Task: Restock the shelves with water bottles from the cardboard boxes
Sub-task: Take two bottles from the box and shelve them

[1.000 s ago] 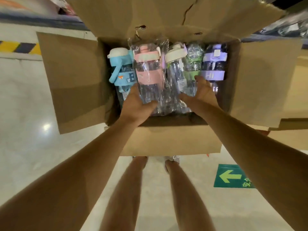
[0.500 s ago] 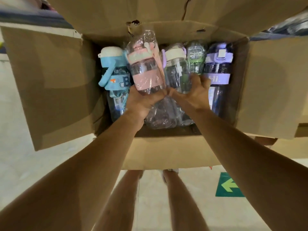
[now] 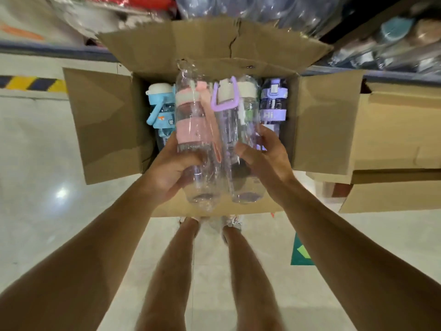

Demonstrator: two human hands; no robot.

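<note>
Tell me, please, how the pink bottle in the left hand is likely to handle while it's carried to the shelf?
The pink bottle looks empty and see-through, so probably light. Its loose clear wrapper may slide under the left hand, so the grip could slip. The round body would likely roll if laid down.

One camera sits on the person's head. It looks forward and down, close above the open cardboard box (image 3: 322, 120) in the upper middle; the floor (image 3: 43, 187) fills the bottom.

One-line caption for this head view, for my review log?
Left hand and right hand each hold a wrapped water bottle, pink bottle and lilac-handled bottle, above the open cardboard box.
</note>
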